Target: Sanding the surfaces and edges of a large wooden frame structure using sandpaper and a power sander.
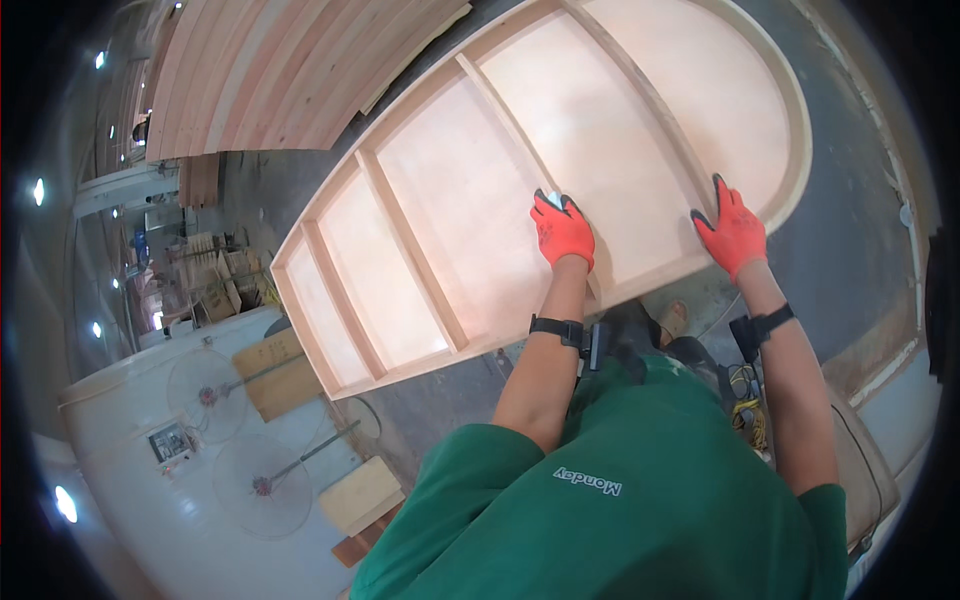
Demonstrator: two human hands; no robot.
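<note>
A large shallow wooden frame (407, 372) lies in front of me, arched at its right end, with a pale panel and several crossbars inside. My left hand (565, 232), in a red glove with black fingertips, is closed on a small pale blue piece (555, 199) at one crossbar (510, 127). Its exact kind is hidden by the fingers. My right hand (733, 232), in a matching glove, rests at the near end of another crossbar (650, 95), close to the frame's near rim. Its thumb and fingers are apart, and I see nothing held in it.
Long wooden boards (270, 70) are stacked at the far left. Two standing fans (262, 485) are at the lower left, near a brown board (268, 375) and a pale board (360, 497). Yellow cable (748, 415) hangs beside my right forearm. Grey floor (840, 270) shows at right.
</note>
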